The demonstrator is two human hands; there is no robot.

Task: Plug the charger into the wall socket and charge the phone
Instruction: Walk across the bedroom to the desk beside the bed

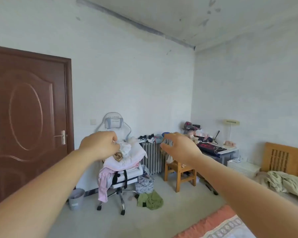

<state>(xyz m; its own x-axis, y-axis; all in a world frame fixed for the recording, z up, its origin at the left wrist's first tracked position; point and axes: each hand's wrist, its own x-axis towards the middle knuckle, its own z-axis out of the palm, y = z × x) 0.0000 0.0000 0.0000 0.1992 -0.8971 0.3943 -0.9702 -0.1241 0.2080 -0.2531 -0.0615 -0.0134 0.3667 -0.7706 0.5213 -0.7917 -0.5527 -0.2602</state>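
Note:
Both my arms reach forward at chest height in a bedroom. My left hand [100, 145] is curled into a loose fist in front of the office chair, and I see nothing in it. My right hand [179, 148] has its fingers spread and bent, with nothing held, in front of the radiator. A small white wall plate [93, 121] sits on the far wall right of the door; I cannot tell whether it is a socket or a switch. I can make out no charger and no phone.
A brown door [27, 117] stands shut at left. A white office chair [120, 169] piled with clothes, a radiator [152, 157], a wooden chair [179, 174], a cluttered desk [217, 148] and a bed [282, 182] line the far side. A bin [76, 199] and green clothes [150, 200] lie on the floor.

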